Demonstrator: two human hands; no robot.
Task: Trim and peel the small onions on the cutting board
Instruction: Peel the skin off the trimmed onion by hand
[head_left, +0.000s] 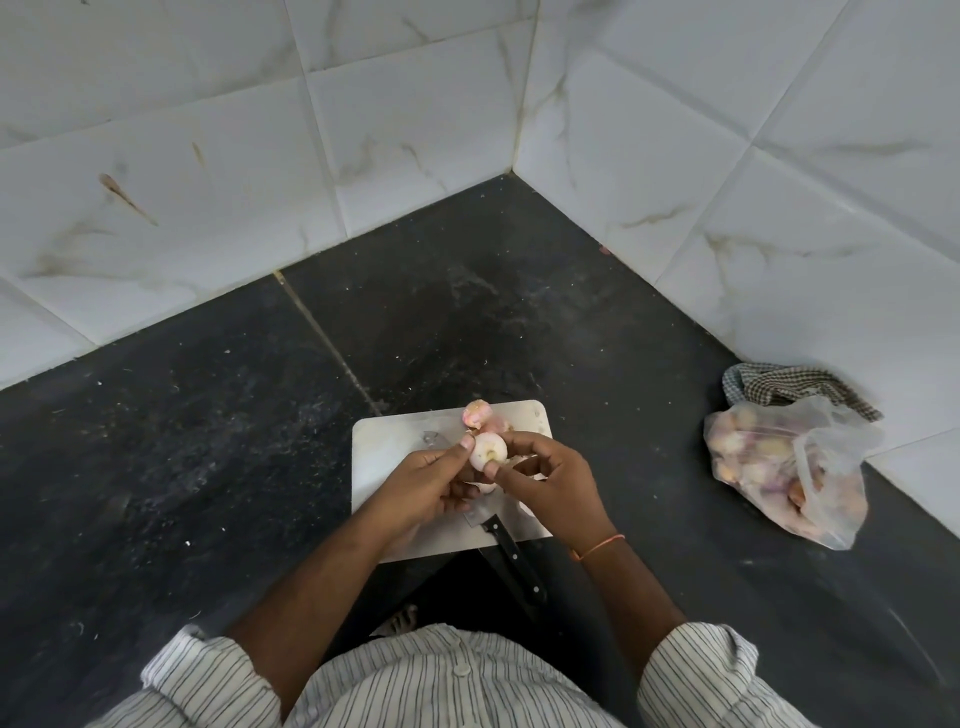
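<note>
Legible text: none | labels, brands: none readable | numbers, signs: none | checked surfaces: plastic bag (789, 467), cutting board (384, 441), knife handle (511, 558), all unmarked

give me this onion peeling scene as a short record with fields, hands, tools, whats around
left hand: left hand pinches the peeled onion from the left
right hand: right hand grips the same onion from the right, thumb at its lower edge
board: white cutting board under the hands, pink onions at its far edge
knife: knife lies on the board, black handle off the near edge, untouched
right side: plastic bag of onions on the dark counter, checked cloth behind it
</note>
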